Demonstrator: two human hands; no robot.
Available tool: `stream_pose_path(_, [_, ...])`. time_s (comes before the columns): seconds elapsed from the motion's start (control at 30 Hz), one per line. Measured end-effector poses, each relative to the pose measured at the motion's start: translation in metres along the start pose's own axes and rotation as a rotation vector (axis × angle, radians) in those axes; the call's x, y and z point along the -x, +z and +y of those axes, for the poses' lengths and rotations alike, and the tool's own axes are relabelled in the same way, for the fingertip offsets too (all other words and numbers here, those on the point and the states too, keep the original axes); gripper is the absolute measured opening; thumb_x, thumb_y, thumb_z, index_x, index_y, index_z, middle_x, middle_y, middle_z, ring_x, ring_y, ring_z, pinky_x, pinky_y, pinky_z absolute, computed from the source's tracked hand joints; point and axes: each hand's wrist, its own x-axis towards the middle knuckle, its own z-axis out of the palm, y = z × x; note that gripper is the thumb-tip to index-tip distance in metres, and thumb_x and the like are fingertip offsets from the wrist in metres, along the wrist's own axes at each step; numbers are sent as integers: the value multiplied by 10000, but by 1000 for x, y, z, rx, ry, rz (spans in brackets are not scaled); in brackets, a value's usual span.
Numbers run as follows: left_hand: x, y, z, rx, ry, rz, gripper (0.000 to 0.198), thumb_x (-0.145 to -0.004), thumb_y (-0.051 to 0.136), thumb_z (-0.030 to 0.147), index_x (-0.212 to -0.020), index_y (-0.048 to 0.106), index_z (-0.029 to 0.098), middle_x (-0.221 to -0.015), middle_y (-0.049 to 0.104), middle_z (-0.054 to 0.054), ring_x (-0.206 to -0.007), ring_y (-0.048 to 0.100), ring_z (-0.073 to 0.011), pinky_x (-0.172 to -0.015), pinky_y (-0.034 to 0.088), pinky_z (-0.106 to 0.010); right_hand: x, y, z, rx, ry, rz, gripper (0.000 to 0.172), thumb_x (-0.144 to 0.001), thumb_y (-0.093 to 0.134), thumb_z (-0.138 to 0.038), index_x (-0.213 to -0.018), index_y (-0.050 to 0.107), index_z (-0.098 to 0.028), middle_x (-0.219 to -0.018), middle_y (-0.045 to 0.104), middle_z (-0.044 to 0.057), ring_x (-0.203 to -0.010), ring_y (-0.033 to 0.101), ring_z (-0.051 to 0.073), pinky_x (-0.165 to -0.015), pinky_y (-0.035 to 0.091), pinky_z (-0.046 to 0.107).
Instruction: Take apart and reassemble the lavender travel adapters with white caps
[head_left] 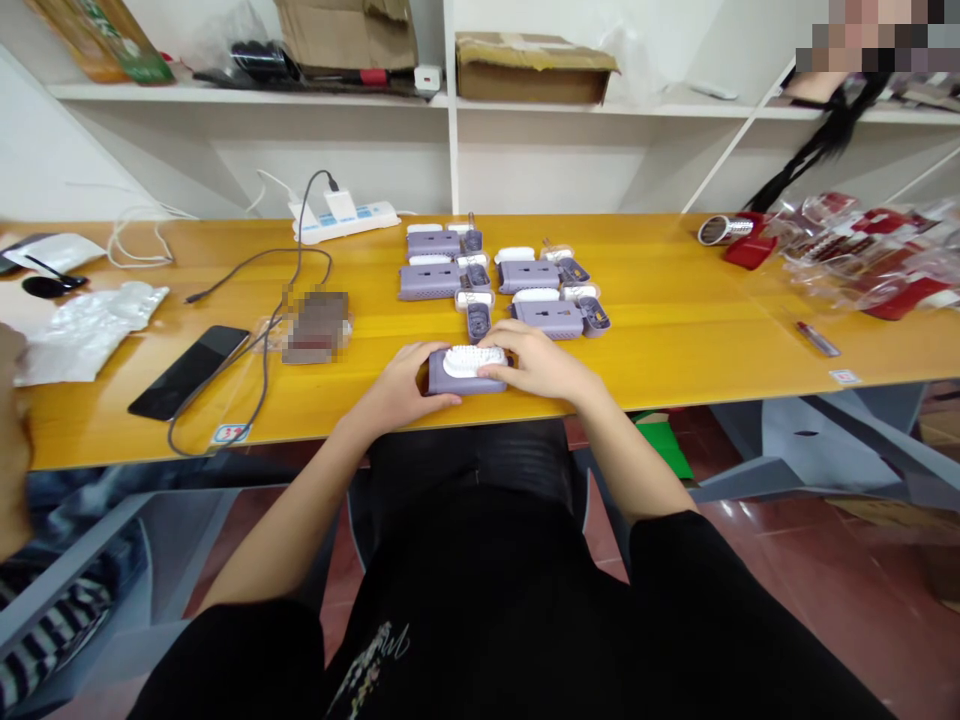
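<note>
A purple box-shaped device with a white bristled top (465, 366) lies near the front edge of the yellow table (675, 330). My left hand (401, 388) grips its left end with fingers curled round it. My right hand (536, 362) closes over its right end, thumb on the white top. Just behind stand several more purple devices (540, 276) with white caps and small purple parts (478, 320) set out in rows.
A black phone (189, 370) and a looping grey cable (262, 330) lie left, with a white power strip (345, 218) behind. Clear packets with red items (870, 255) pile at right. Another person's arm (11, 440) shows at the left edge. Shelves with cardboard boxes (532, 68) stand behind.
</note>
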Motion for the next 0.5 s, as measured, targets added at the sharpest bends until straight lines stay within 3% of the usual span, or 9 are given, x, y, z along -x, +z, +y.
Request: stream_pose_path(0.5, [-1,-1,1,17,-6,-8,769,-903,946,554,-1554,636,287,-1560,739,-136,-1483,679,-400,-1316,527,-629,-3,5,-1,-6,-2,-7,302,-1080,801,-402,-1329,822,-233,-1285,789,129,-1248,722,347,-1153,580,549])
